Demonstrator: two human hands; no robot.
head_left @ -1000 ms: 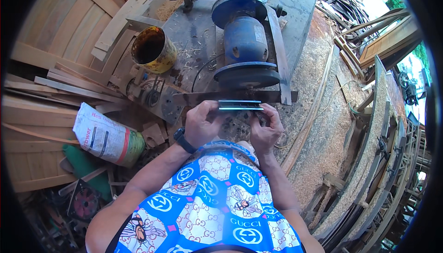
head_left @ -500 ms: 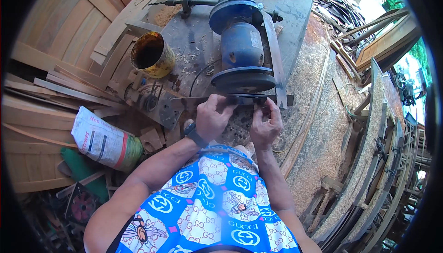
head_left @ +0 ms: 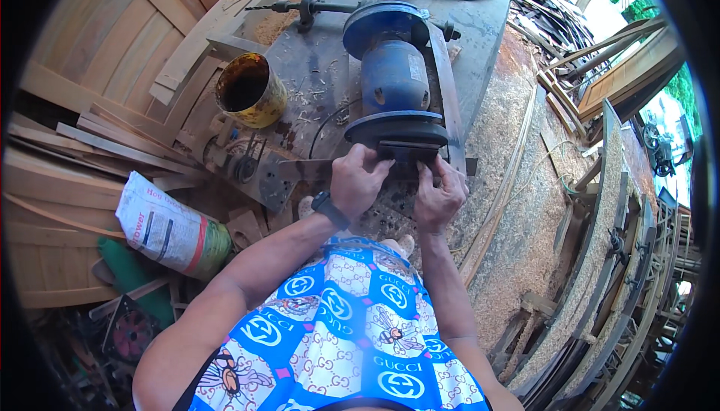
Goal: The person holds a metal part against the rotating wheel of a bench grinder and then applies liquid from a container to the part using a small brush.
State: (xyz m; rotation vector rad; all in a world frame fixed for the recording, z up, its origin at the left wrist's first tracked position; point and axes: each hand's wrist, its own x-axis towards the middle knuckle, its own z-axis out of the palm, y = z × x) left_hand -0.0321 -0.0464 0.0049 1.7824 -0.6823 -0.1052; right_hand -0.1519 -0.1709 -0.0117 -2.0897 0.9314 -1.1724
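Observation:
A blue bench grinder stands on the metal-topped table, its near grinding wheel facing me. At that wheel's front, a dark, flat, rectangular metal blade is held tilted between my two hands. My left hand pinches the blade's left end, thumb on its near face. The right end is pinched by my right hand. Beneath the blade runs a long dark metal bar, crossing in front of the grinder. Whether the blade touches the wheel cannot be made out.
A yellow-stained can of dark liquid stands left of the grinder. Beyond it, a drill bit on a shaft juts left. A printed sack leans at the left by stacked boards. Sawdust covers the ground at right.
The blade has tipped up, so more of its broad face shows. Both hands have shifted slightly right, still pinching its ends.

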